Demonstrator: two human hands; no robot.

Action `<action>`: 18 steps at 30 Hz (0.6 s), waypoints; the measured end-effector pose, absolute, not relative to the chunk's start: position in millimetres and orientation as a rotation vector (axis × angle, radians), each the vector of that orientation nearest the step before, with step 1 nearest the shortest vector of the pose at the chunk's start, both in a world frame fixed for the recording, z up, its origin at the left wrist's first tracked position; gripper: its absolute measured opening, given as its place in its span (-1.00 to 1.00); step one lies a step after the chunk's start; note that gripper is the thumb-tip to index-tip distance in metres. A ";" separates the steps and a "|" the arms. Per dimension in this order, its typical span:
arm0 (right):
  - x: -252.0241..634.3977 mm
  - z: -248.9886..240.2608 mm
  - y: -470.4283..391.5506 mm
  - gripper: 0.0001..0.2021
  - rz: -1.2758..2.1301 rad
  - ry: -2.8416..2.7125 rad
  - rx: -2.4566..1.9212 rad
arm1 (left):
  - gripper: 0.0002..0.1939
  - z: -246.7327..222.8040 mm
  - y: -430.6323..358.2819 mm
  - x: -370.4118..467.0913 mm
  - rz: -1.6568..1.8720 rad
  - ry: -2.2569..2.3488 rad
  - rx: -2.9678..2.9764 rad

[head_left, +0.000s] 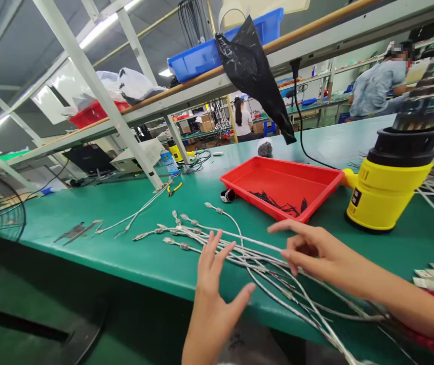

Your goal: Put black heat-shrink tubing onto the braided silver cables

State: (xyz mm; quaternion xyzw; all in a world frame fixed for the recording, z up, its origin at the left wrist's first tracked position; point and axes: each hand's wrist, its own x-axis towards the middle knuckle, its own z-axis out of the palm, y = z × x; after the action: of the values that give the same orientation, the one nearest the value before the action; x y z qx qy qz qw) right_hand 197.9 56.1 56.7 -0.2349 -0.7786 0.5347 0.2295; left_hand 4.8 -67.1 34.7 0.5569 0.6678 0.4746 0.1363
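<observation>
Several whitish cables point(239, 248) with connectors at their left ends lie spread over the green table point(133, 263). My left hand point(217, 299) is held over the table's front edge beside the cables, fingers spread, with nothing in it. Above the right part of the bundle is my right hand point(315, 251), its index finger stretched out and the other fingers bent. Its thumb tip is close to one cable; whether it touches cannot be told. Behind the cables stands a red tray point(277, 177) with thin black pieces in it.
A yellow and black device point(384, 187) stands right of the tray. Yellow-handled pliers point(174, 189) lie further back. A black bag point(254, 76) hangs from the shelf, and a black cord runs down beside it. More cables lie at the right edge. Two people are in the background.
</observation>
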 end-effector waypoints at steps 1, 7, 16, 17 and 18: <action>202.6 62.9 53.2 -0.80 1.705 -2.061 -0.550 | -0.43 33.6 -64.6 10.5 1.389 1.907 1.659; 203.3 66.8 41.8 -0.56 2.443 -1.684 -0.094 | -0.69 24.8 -53.5 38.5 1.125 1.567 1.614; 184.5 44.4 43.5 -0.64 1.797 -2.028 -0.785 | -0.30 9.5 -36.6 39.6 1.663 1.369 1.185; 184.1 42.0 43.3 -0.63 1.895 -2.116 -0.763 | -0.38 7.1 -35.6 36.9 1.659 1.411 1.171; 183.1 40.4 43.2 -0.63 1.962 -2.190 -0.713 | -0.47 4.9 -35.1 33.4 1.646 1.460 1.150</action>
State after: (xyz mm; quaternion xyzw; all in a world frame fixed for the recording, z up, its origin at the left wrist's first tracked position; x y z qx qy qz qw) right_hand 183.1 43.2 40.4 -0.2353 -0.7226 0.6474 0.0577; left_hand 33.4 -35.1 4.9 0.4382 0.5565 0.6273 0.3237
